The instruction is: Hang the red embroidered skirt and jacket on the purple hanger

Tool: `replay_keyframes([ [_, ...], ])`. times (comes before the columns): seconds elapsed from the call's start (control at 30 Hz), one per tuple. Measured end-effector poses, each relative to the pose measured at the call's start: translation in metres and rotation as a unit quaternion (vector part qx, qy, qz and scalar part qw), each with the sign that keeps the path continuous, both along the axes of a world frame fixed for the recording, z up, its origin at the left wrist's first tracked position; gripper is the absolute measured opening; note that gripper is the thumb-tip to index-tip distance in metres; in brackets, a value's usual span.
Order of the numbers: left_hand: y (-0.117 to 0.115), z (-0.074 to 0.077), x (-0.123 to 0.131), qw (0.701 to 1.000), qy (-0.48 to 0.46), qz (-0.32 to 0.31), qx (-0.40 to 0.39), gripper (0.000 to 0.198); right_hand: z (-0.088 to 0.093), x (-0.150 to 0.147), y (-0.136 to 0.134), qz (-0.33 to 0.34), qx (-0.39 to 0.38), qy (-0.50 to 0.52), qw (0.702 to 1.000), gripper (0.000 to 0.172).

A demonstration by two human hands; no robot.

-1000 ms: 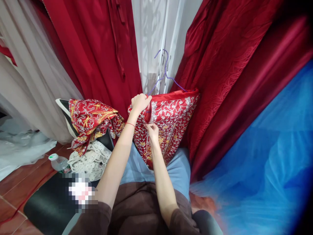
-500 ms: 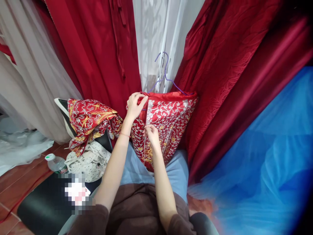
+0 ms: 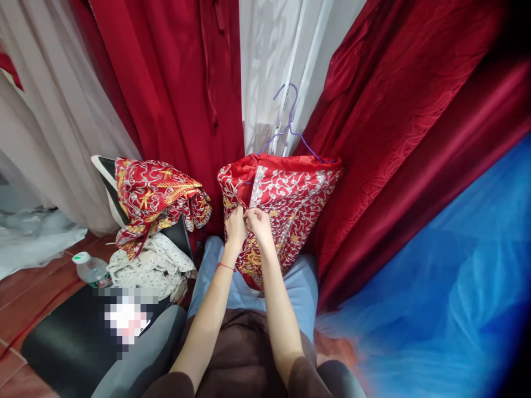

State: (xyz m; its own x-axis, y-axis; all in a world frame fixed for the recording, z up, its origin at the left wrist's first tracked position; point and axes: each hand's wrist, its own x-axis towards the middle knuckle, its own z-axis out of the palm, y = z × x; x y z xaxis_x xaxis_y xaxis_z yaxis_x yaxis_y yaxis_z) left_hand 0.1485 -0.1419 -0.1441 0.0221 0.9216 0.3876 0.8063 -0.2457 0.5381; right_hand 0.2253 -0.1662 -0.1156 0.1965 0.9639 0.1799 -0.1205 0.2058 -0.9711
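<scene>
No readable text; bottle [image 3: 92,270] label too small, patch beside it blurred

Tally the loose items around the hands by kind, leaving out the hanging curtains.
Embroidered red garments: 2, one on the hanger, one on the chair
Hangers: 1, purple
Bottles: 1
Dotted white cloths: 1
Total: 5

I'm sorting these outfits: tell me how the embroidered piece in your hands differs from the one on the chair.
The hung garment sits on a purple hanger, spread flat; the chair garment lies bunched, with no hanger visible. The left hand and right hand pinch the hung garment; nothing touches the chair garment. Both are red with silver and gold embroidery.
</scene>
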Motion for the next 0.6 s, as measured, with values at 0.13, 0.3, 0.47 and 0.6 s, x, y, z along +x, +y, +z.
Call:
replay_keyframes([
  [0.13, -0.006, 0.003, -0.003, 0.998, 0.051, -0.02, -0.032, 0.033, 0.011, -0.004, 0.006, -0.005, 0.02, 0.009, 1.0, 0.019],
  [0.3, -0.01, 0.006, -0.005, 0.997, 0.063, -0.028, -0.036, 0.034, 0.028, -0.006, 0.008, -0.008, 0.039, 0.026, 0.999, 0.02],
  [0.47, -0.014, 0.007, 0.002, 0.997, 0.067, -0.027, -0.037, 0.034, 0.056, -0.002, 0.011, -0.022, 0.052, 0.057, 0.997, 0.019],
  [0.6, -0.016, 0.006, 0.004, 0.995, 0.088, -0.013, -0.034, 0.033, 0.075, -0.002, 0.018, -0.035, 0.055, 0.061, 0.996, 0.022],
])
